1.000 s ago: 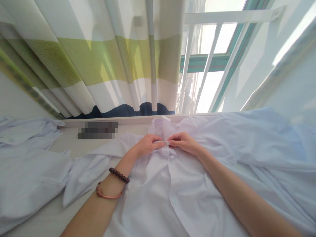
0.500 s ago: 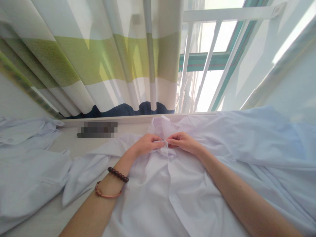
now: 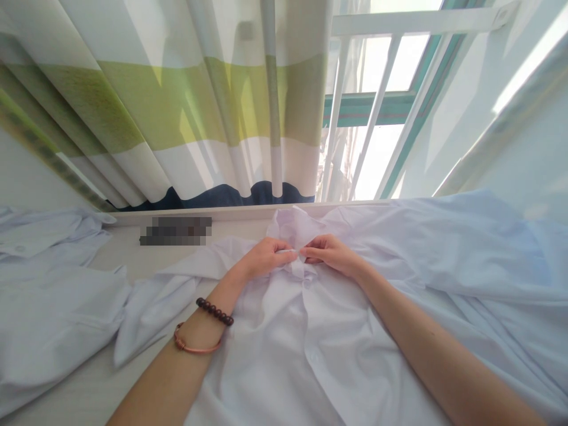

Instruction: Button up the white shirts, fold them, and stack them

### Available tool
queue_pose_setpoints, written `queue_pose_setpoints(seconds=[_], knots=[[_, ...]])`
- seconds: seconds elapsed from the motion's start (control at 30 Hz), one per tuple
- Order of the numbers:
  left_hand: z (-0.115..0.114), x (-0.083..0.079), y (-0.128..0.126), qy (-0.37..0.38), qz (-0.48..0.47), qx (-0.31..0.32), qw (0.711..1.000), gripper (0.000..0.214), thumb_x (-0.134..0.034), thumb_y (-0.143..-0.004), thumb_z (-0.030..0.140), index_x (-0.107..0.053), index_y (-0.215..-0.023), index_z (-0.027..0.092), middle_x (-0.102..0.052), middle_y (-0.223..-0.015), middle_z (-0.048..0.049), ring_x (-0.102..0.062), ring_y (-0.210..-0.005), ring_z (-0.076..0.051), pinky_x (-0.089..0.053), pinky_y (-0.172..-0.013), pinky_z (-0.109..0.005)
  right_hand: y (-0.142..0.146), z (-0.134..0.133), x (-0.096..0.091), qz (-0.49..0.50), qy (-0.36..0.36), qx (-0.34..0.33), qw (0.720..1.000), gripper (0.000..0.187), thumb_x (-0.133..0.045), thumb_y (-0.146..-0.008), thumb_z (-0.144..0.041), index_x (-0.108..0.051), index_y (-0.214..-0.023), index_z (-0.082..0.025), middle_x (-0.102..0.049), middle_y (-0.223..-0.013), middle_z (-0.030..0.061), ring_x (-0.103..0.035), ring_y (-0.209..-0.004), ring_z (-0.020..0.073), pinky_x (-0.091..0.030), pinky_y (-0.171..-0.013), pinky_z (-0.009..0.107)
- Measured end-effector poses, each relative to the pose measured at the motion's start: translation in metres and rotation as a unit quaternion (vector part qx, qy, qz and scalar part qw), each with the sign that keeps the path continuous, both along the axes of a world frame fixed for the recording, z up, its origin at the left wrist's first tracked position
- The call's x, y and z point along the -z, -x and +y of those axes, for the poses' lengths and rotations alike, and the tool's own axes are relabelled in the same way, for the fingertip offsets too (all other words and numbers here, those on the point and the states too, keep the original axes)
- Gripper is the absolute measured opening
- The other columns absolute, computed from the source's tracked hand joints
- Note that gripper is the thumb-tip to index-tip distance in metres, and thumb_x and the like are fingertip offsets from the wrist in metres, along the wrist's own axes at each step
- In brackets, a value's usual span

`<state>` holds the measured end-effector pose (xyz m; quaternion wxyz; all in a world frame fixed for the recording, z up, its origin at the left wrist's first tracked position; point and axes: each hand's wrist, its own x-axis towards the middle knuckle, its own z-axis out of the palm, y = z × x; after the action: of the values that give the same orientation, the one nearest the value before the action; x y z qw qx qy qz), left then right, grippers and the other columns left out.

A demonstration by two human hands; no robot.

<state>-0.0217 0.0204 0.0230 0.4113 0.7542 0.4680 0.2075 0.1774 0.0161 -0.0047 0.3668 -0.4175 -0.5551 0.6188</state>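
Observation:
A white button-up shirt (image 3: 284,349) lies spread front-up on a pale table (image 3: 89,396), its collar (image 3: 293,228) toward the window. My left hand (image 3: 265,258) pinches the left edge of the shirt front just under the collar. My right hand (image 3: 331,254) pinches the facing edge, and the fingertips of both hands nearly meet over the top button area. My left wrist wears a dark bead bracelet (image 3: 215,312) and a copper bangle (image 3: 193,347). Small buttons run down the placket (image 3: 313,355).
More pale shirts lie heaped at the left (image 3: 48,307) and across the right (image 3: 479,254). A striped green, white and navy curtain (image 3: 186,106) hangs behind the table's far edge. A barred window (image 3: 377,112) is at the back right.
My two hands stay pinched at the collar opening and have drawn slightly closer together. The view has shifted only a little.

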Motion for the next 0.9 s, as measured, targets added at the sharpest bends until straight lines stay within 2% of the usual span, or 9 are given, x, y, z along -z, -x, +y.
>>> queue_pose_setpoints(seconds=[0.13,0.33,0.47,0.77,0.9], knots=[[0.0011,0.0011,0.0002,0.005,-0.001,0.001,1.000,0.029,-0.061,-0.074,0.042,-0.067,-0.068,0.013,-0.048,-0.054,0.0039,-0.039,-0.052,-0.010,-0.029,-0.049,-0.023,0.0006,0.0001,0.0002,0.039,0.023,0.002,0.999,0.025,-0.079,-0.064,-0.036,-0.073,-0.072,-0.013,-0.070,-0.072,0.0025,-0.063,-0.070,0.0126,-0.050,-0.073,0.027],[0.0005,0.0000,0.0010,0.008,-0.006,0.003,1.000,0.029,-0.061,-0.074,0.041,-0.068,-0.069,0.013,-0.049,-0.055,0.0032,-0.041,-0.053,-0.010,-0.030,-0.050,-0.023,-0.0014,0.0017,0.0014,0.053,0.017,-0.030,0.998,0.022,-0.077,-0.067,-0.033,-0.075,-0.074,-0.013,-0.071,-0.077,0.0039,-0.064,-0.073,0.0130,-0.052,-0.076,0.026],[0.0015,0.0032,0.0020,0.006,-0.012,0.008,1.000,0.033,-0.061,-0.075,0.044,-0.071,-0.075,0.013,-0.057,-0.061,0.0001,-0.046,-0.057,-0.012,-0.033,-0.052,-0.023,-0.0012,0.0027,0.0023,0.057,0.027,-0.002,0.998,0.014,-0.076,-0.065,-0.028,-0.074,-0.070,-0.015,-0.070,-0.071,0.0024,-0.065,-0.071,0.0128,-0.053,-0.078,0.027],[0.0008,0.0043,0.0019,-0.006,-0.013,0.022,1.000,0.033,-0.060,-0.077,0.044,-0.071,-0.077,0.013,-0.057,-0.063,0.0000,-0.047,-0.059,-0.012,-0.034,-0.052,-0.023,-0.0033,0.0007,-0.0009,-0.001,-0.004,-0.013,1.000,0.021,-0.077,-0.064,-0.030,-0.073,-0.079,-0.016,-0.071,-0.073,0.0018,-0.066,-0.072,0.0143,-0.053,-0.075,0.028],[-0.0001,0.0038,0.0034,0.008,-0.023,0.025,0.999,0.033,-0.061,-0.076,0.044,-0.070,-0.076,0.013,-0.057,-0.063,0.0003,-0.046,-0.058,-0.011,-0.034,-0.052,-0.022,-0.0020,0.0005,-0.0034,-0.025,-0.005,-0.018,1.000,0.022,-0.077,-0.064,-0.034,-0.074,-0.076,-0.015,-0.071,-0.072,0.0023,-0.066,-0.075,0.0162,-0.052,-0.076,0.029]])
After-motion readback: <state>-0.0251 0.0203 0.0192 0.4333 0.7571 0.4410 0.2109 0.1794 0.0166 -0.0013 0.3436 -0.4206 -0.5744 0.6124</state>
